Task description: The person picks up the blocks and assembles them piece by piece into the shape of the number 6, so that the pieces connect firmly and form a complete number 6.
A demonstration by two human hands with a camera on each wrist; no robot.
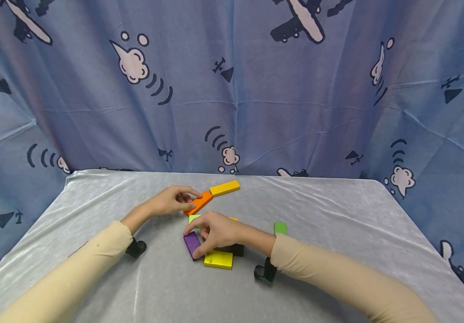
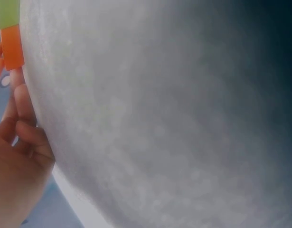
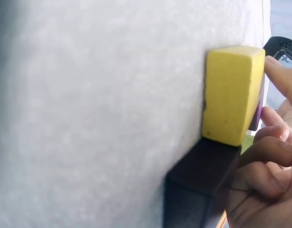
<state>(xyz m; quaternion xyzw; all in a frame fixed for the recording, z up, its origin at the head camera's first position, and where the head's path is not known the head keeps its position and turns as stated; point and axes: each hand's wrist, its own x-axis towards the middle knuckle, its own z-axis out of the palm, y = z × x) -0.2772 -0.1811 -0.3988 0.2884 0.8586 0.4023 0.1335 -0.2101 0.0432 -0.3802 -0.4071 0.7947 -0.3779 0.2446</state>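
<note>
In the head view my left hand [image 1: 169, 200] pinches an orange block [image 1: 200, 202] lying flat on the cloth, thumb at its near side and fingers over the far one. The left wrist view has the same orange block [image 2: 13, 47] end to end with a light green block [image 2: 9, 13]. My right hand [image 1: 223, 231] reaches over several blocks, its thumb and index finger gripping a purple block [image 1: 192, 243] by its two ends. Under that palm lie a black block [image 1: 238, 250] and a bright yellow block [image 1: 218, 259]; the light green block [image 1: 193, 218] is partly hidden behind the fingers.
An amber-yellow block [image 1: 225, 188] meets the orange block's far end. Beside the right wrist is a green block [image 1: 280, 228], partly covered by the sleeve. Grey cloth [image 1: 329, 215] covers the table, and a blue printed curtain [image 1: 256, 112] hangs behind its far edge.
</note>
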